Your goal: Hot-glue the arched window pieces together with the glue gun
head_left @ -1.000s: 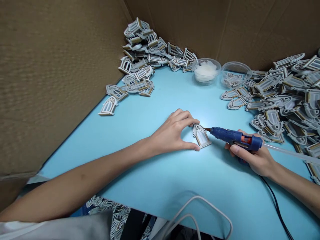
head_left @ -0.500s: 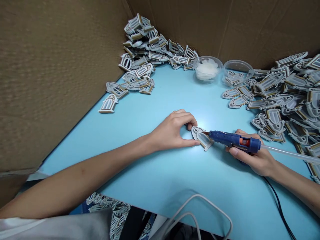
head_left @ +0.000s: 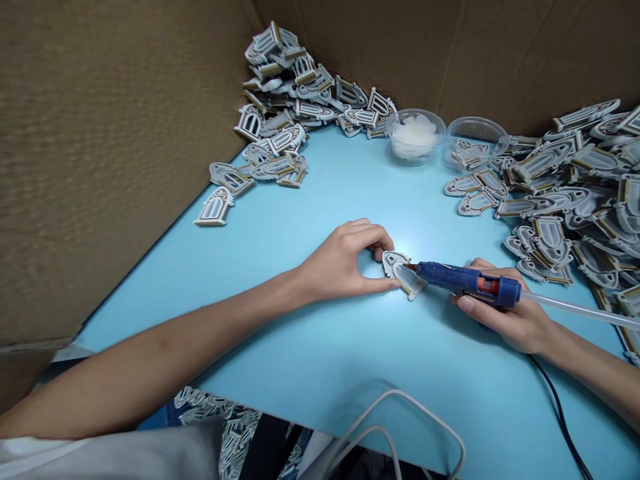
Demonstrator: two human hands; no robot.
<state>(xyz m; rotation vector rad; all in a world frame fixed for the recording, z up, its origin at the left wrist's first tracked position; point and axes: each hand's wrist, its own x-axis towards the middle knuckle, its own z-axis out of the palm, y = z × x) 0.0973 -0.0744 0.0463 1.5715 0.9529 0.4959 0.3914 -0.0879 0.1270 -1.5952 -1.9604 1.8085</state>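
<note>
Between thumb and fingers, my left hand (head_left: 353, 260) grips the edges of a small arched window-shaped piece (head_left: 411, 280), white with a gold-brown strip, on the blue tabletop. My right hand (head_left: 515, 313) is closed around a blue hot glue gun (head_left: 460, 278). The gun's brown nozzle points left and sits at the piece's upper middle; whether it touches, I cannot tell. A long clear glue stick (head_left: 575, 305) sticks out from the gun's back. The trigger fingers are hidden behind the gun.
Similar window pieces (head_left: 275, 143) are heaped at the back left, and another pile (head_left: 550, 200) lies at the right. A round tub (head_left: 417, 137) of white pieces and a second clear tub (head_left: 475, 143) stand at the back. Cardboard walls (head_left: 125, 133) border the table. A black cord (head_left: 560, 413) trails at right.
Almost nothing differs. Both hands, the window-shaped piece and the glue gun keep nearly the same places; the view has shifted very slightly.
</note>
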